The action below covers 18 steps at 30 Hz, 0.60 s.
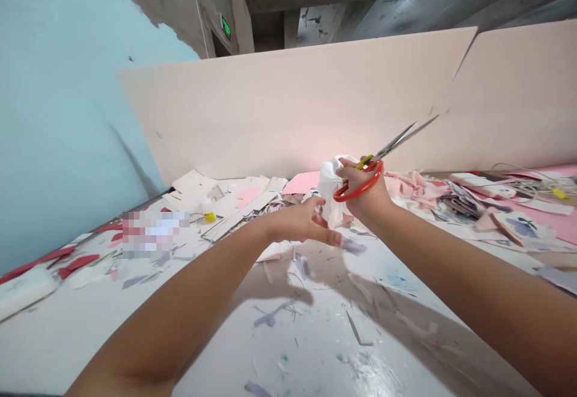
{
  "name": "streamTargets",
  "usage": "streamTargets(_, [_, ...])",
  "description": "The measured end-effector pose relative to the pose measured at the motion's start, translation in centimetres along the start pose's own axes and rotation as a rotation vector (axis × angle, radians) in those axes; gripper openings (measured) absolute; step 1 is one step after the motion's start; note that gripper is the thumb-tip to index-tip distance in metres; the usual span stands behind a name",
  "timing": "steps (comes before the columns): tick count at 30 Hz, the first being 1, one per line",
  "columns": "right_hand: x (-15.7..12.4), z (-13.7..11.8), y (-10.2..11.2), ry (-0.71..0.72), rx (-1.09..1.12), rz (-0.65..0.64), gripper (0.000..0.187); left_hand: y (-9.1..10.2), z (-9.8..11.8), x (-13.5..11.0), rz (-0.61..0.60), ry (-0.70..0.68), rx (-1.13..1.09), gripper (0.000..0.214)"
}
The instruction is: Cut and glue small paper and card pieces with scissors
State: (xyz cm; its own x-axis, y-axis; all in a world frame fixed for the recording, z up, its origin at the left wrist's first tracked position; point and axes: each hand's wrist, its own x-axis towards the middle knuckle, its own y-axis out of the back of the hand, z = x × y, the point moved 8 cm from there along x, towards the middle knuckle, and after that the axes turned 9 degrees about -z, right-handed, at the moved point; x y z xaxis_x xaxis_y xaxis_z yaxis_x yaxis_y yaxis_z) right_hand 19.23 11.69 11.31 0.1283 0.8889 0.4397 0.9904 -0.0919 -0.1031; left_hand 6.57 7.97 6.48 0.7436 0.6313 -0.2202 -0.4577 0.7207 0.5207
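- My right hand [366, 195] grips red-handled scissors [380, 171], blades slightly parted, its fingers against a crumpled white sheet [327, 183].
- My left hand [300, 222], loosely spread, is beside the sheet.
- Below, scraps [271, 317] litter the counter [216, 352].

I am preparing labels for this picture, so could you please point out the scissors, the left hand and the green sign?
Scissors [386, 150]: head view, on the blades near the handles.
Left hand [301, 221]: head view, on the back of the hand.
Green sign [226, 26]: head view, on its lit face.
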Motion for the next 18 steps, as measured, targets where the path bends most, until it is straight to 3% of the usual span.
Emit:
streamTargets(4, [0.0,0.3,0.2,-0.056,0.249,0.116,0.054,1.1,-0.2,0.1,0.234,0.002,0.142,0.089])
streamTargets(7, [-0.1,-0.1,0.1,-0.022,0.249,0.113,0.053,2.2,0.4,-0.6,0.396,0.004,0.314,0.047])
streamTargets(11, [0.0,-0.8,1.1,0.071,0.105,0.121,0.049,3.8,0.8,-1.2,0.462,-0.004,0.430,0.005])
streamTargets(15, [1.1,-2.4,3.5,0.155,-0.051,0.174,0.048,6.4,0.7,-2.3,0.562,-0.048,0.396,0.005])
streamTargets(18, [2.0,-4.6,6.7,0.242,-0.192,0.256,0.055,8.8,-0.1,-3.4,0.656,0.009,0.338,0.015])
